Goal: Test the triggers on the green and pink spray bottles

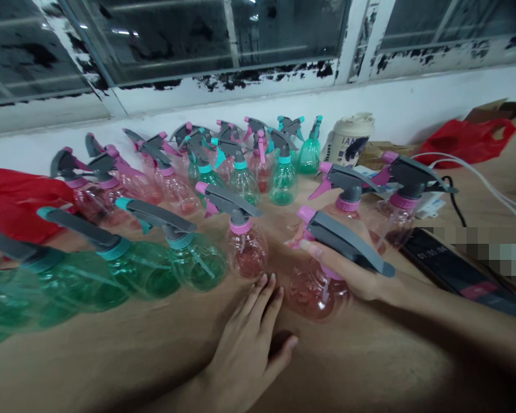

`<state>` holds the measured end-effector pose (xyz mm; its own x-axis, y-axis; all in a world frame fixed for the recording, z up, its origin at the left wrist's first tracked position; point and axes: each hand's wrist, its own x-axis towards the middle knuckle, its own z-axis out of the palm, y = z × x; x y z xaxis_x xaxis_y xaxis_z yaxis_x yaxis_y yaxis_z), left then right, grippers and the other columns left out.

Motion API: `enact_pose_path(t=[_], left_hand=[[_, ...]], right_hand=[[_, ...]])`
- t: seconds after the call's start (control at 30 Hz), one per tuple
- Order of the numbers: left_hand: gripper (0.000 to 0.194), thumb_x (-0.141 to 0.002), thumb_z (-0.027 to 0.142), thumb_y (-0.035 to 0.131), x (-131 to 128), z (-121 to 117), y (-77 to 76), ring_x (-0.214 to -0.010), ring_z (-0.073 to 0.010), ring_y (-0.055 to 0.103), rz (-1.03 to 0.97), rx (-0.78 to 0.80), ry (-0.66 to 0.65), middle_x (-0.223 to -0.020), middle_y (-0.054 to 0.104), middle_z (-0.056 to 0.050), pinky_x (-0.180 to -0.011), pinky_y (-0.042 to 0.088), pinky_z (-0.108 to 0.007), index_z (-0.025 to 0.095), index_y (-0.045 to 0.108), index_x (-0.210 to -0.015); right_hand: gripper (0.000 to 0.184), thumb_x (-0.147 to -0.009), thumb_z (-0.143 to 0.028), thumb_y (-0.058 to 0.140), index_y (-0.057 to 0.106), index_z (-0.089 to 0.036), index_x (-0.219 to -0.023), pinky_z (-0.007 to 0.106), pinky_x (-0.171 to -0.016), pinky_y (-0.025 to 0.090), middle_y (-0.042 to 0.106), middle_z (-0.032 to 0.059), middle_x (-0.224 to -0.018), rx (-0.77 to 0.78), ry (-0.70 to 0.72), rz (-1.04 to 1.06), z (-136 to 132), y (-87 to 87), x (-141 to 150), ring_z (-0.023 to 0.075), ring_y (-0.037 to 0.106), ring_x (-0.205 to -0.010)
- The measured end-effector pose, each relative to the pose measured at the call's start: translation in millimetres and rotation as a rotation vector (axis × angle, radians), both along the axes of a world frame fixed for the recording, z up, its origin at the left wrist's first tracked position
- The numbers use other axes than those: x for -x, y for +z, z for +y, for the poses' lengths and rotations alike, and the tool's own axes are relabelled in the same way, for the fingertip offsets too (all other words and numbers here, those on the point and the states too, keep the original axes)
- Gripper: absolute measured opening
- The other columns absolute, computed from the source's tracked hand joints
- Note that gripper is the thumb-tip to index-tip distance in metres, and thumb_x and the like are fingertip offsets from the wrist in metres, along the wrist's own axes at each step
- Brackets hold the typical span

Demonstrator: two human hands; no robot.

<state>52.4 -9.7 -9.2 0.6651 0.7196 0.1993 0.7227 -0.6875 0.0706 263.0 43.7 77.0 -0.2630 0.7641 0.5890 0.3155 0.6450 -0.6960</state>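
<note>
My right hand grips a pink spray bottle round its neck, below the grey and pink trigger head. Flat on the table lies my left hand, fingers apart, its fingertips close to the base of another pink spray bottle. I cannot tell whether they touch it. Left of that stands a row of green spray bottles with grey and teal heads. Beyond my right hand are two more pink spray bottles, one farther right and one partly hidden behind the held one.
Many pink and green spray bottles crowd along the white wall. Red plastic bags lie at the left and far right. A paper coffee cup, a phone and white cables are at the right.
</note>
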Motion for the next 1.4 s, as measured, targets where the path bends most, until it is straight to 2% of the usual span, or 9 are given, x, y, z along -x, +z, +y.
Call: enact_pose_path(t=[0.27, 0.43, 0.6, 0.97, 1.17, 1.27, 1.4], left_hand=[[0.06, -0.091, 0.042, 0.05, 0, 2, -1.3, -0.136, -0.0293, 0.028, -0.004, -0.024, -0.005, -0.148, 0.032, -0.016, -0.104, 0.038, -0.045, 0.008, 0.036, -0.139], [0.06, -0.091, 0.042, 0.051, 0, 1, -0.8, -0.135, -0.0292, 0.03, 0.002, -0.023, -0.008, -0.148, 0.032, -0.016, -0.103, 0.039, -0.044, 0.008, 0.037, -0.138], [0.06, -0.091, 0.042, 0.051, 0, 0, -0.2, -0.135, -0.029, 0.03, -0.003, -0.023, -0.001, -0.147, 0.033, -0.016, -0.103, 0.039, -0.045, 0.009, 0.037, -0.139], [0.061, -0.091, 0.042, 0.051, -1, 1, 0.5, -0.136, -0.0293, 0.029, -0.009, 0.006, -0.001, -0.148, 0.03, -0.015, -0.103, 0.038, -0.046, 0.009, 0.035, -0.14], [0.06, -0.09, 0.039, 0.052, -1, -1, 0.1, -0.136, -0.0303, 0.027, -0.033, 0.04, 0.019, -0.149, 0.03, -0.014, -0.103, 0.038, -0.048, 0.011, 0.034, -0.14], [0.059, -0.09, 0.037, 0.053, -1, -2, -1.5, -0.136, -0.0306, 0.027, -0.048, 0.047, 0.027, -0.149, 0.029, -0.014, -0.104, 0.037, -0.048, 0.012, 0.035, -0.14], [0.059, -0.09, 0.039, 0.052, -1, -2, -1.3, -0.136, -0.0303, 0.027, -0.051, 0.044, 0.023, -0.15, 0.028, -0.015, -0.104, 0.036, -0.047, 0.012, 0.034, -0.14]], right_hand=[[0.029, -0.091, -0.041, 0.047, 0.057, -0.021, -0.072, 0.028, -0.062, 0.051, 0.065, 0.0017, -0.072, 0.05, -0.03, -0.074, 0, -7.3, -6, 0.0153, 0.064, -0.066], [0.026, -0.089, -0.041, 0.05, 0.059, -0.022, -0.074, 0.029, -0.065, 0.051, 0.063, 0.0001, -0.071, 0.069, 0.046, -0.057, 2, -5.6, -7, 0.0152, 0.063, -0.068], [0.015, -0.086, -0.034, 0.057, 0.063, -0.022, -0.092, 0.031, -0.078, 0.05, 0.068, 0.0015, -0.09, 0.023, 0.149, 0.057, 4, -7.2, -5, 0.0166, 0.065, -0.084], [0.025, -0.083, -0.028, 0.064, 0.062, -0.027, -0.108, 0.033, -0.091, 0.049, 0.067, 0.0002, -0.114, 0.07, 0.141, 0.115, 1, -11.2, -2, 0.0188, 0.063, -0.103], [0.026, -0.083, -0.027, 0.063, 0.061, -0.028, -0.109, 0.036, -0.097, 0.047, 0.066, 0.0013, -0.115, 0.145, 0.137, 0.122, 0, -12.2, -1, 0.0194, 0.061, -0.109], [0.024, -0.084, -0.028, 0.061, 0.061, -0.026, -0.108, 0.035, -0.096, 0.047, 0.064, 0.0025, -0.118, 0.127, 0.14, 0.131, 0, -11.4, -1, 0.0193, 0.06, -0.109], [0.017, -0.084, -0.03, 0.062, 0.062, -0.025, -0.1, 0.032, -0.085, 0.051, 0.067, 0.0014, -0.098, 0.123, 0.172, 0.129, 2, -8.5, -1, 0.0168, 0.065, -0.092]])
